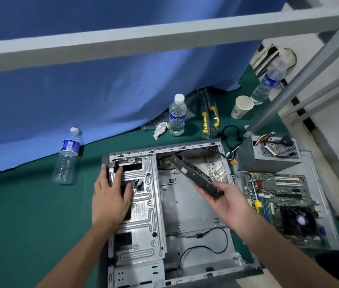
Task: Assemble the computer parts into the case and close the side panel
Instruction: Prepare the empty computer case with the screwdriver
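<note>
Both forearms enter at 6 o'clock: left hand [110,196] flat, fingers relaxed, steadying case [185,206]; right hand [229,202] grasping drive [193,173]. Best lower it level toward 10 o'clock cage [143,196].

Silver-grey case [156,204]; green table cover [29,215]; blue curtain [81,90]; green motherboard [276,196].

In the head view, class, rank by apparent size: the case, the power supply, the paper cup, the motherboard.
1. case
2. motherboard
3. power supply, though it lies farther off, so this is unsure
4. paper cup
</note>
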{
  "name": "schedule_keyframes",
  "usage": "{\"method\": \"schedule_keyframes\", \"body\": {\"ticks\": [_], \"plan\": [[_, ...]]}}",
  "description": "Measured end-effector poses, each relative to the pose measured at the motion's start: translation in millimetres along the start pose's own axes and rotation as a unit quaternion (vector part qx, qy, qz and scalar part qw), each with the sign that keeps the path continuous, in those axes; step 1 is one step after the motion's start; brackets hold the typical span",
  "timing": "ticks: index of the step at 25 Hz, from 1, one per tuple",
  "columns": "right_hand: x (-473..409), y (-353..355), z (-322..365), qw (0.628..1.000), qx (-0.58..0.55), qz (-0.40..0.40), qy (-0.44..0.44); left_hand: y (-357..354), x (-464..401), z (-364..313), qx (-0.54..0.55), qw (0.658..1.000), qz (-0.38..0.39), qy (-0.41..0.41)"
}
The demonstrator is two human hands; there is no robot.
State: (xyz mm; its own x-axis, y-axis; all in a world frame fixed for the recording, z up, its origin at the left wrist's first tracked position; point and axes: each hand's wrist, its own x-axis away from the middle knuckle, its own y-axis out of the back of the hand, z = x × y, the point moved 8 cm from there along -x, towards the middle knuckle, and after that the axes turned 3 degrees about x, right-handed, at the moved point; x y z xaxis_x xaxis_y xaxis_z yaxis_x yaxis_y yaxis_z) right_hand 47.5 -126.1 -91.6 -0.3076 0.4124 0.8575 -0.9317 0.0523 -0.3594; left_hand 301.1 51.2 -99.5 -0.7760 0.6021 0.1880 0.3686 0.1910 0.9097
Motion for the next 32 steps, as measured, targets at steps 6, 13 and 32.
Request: {"method": "schedule_keyframes", "body": {"ticks": [6,13,32], "plan": [[-6,-1,11,0.989,0.108,-0.014,0.099,-3,0,1,-0.021,1.000,-0.013,-0.010],[-23,-14,17,0.897,0.372,0.000,0.236,-6,-1,5,-0.025,1.000,-0.017,-0.010],[-88,-50,-11,0.926,0.339,0.116,0.121,-9,-4,9,-0.005,0.999,-0.038,-0.011]]}}
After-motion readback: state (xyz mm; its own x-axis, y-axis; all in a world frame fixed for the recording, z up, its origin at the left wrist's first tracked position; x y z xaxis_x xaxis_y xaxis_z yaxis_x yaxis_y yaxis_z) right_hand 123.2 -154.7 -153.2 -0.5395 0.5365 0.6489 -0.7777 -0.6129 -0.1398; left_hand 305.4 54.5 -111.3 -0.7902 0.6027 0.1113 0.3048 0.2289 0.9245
